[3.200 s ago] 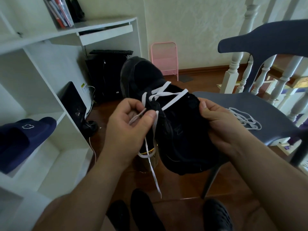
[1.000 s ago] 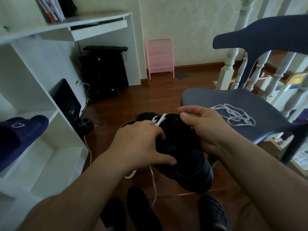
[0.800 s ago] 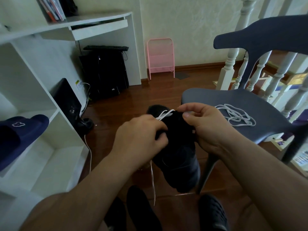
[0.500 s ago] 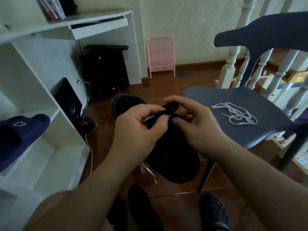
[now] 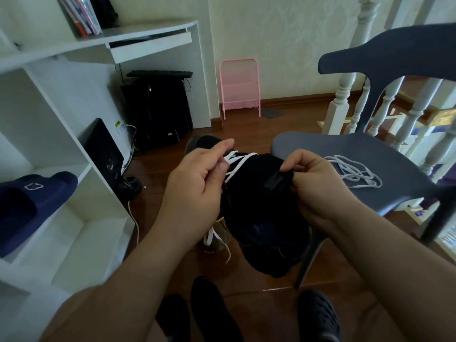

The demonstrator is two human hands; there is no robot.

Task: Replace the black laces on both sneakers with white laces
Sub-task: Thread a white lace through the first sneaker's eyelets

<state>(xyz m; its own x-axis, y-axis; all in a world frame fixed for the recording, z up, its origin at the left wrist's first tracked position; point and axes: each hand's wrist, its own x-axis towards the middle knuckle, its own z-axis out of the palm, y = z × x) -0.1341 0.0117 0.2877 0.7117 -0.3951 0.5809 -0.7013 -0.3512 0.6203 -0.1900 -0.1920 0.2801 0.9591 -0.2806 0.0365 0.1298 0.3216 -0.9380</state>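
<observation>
I hold a black sneaker [image 5: 261, 213] in the air between both hands, toe pointing away. A white lace [image 5: 238, 162] crosses its upper eyelets and its loose ends hang down below my left hand. My left hand [image 5: 197, 183] pinches the white lace at the sneaker's left side. My right hand [image 5: 313, 186] pinches the sneaker's tongue and steadies the right side. A second white lace [image 5: 355, 172] lies bunched on the seat of the blue-grey chair [image 5: 320, 149] at the right.
White shelving [image 5: 61, 149] stands at the left with a navy slipper [image 5: 32, 206] on it. A black computer tower [image 5: 158, 109] and a pink rack [image 5: 240, 87] stand by the far wall. White banisters [image 5: 340, 102] rise behind the chair. Dark shoes [image 5: 217, 314] lie on the wooden floor below.
The sneaker dropped low from its raised position, then came back up. My hands have parted: the left now pulls the lace out to the left, the right grips the tongue.
</observation>
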